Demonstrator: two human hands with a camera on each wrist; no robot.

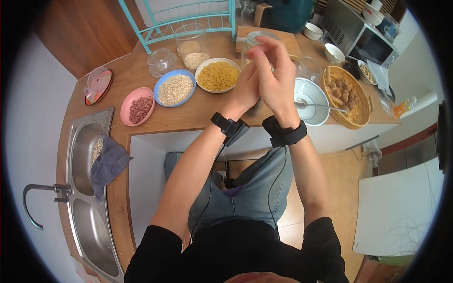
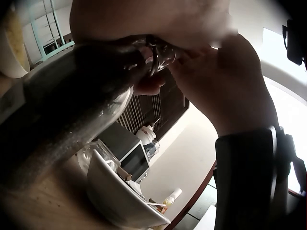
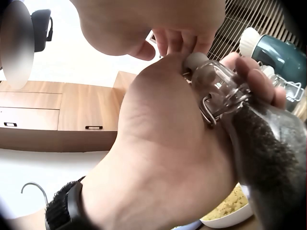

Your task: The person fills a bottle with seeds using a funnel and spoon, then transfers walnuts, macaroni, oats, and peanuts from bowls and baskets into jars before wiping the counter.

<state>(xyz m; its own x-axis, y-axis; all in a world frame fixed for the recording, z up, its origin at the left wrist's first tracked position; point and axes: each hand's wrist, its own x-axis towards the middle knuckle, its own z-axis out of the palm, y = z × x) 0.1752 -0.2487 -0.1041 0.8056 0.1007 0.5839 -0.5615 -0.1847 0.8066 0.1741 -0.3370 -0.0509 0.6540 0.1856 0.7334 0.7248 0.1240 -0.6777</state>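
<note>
A clear glass swing-top bottle (image 3: 268,153) with dark, grainy contents leans at a slant. My left hand (image 1: 244,89) grips its neck, fingertips showing on the far side in the right wrist view. A pale stopper (image 3: 195,61) and wire clasp (image 3: 207,111) are at the bottle's mouth. Over this end is my right hand (image 1: 277,78), its fingers extended and slightly bent, the palm side close to the stopper. From the head, both hands hide most of the bottle.
Bowls of yellow pasta (image 1: 218,75), oats (image 1: 175,89) and reddish beans (image 1: 140,110) stand left. To the right are a white bowl (image 1: 309,118) with a spoon and a wicker basket (image 1: 354,120) of brown balls. Glass jars and a wooden board (image 1: 288,45) lie behind; a sink (image 1: 85,165) is far left.
</note>
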